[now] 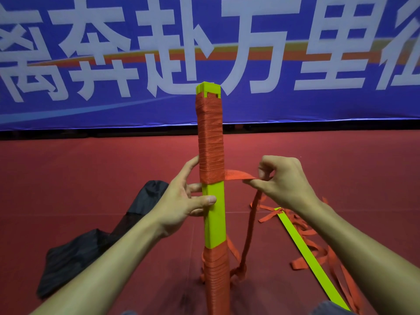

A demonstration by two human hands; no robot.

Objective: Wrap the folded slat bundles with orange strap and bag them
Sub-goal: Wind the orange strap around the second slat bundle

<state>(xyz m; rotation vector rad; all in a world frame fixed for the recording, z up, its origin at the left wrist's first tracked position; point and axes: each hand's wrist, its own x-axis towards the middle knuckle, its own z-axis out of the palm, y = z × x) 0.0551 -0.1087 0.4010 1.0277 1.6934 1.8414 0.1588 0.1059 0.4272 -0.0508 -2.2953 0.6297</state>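
Observation:
A yellow-green slat bundle (pixel 214 214) stands upright in the middle of the view. Orange strap windings (pixel 210 142) cover its upper part, and more windings cover its lower part, with a bare stretch between. My left hand (pixel 181 201) grips the bare stretch, thumb across its front. My right hand (pixel 284 180) pinches the free orange strap (pixel 236 175), pulled taut to the right from the bottom of the upper winding. The strap's tail hangs down from that hand to the floor.
A black bag (pixel 86 246) lies on the red floor at the left. A single yellow-green slat (pixel 306 253) lies at the right among loose orange strap loops (pixel 318 248). A blue banner with white characters (pixel 204 53) stands behind.

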